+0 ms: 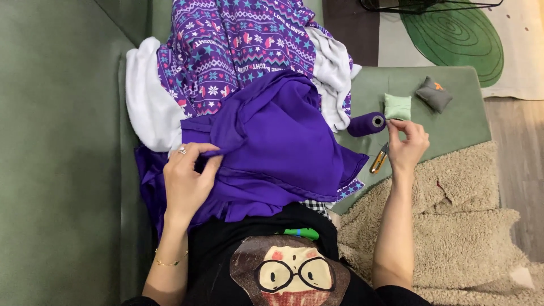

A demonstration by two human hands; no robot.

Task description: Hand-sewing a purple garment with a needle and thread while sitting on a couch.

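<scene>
Sofa: green, soft upholstery, filling the left side and running under the seat at upper right. Rug: pale, with a green ringed oval and a dark brown band, upper right. Black wire frame: standing on the rug at the top edge. Floor: grey-brown wood boards along the right edge. Shaggy throw: beige, piled at lower right, against the sofa edge. Light: even, indoor.

Right pinch: whatever your right hand fingertips hold is too small to tell.
Snips: partly behind your hand.
Blanket: top cut off.
</scene>
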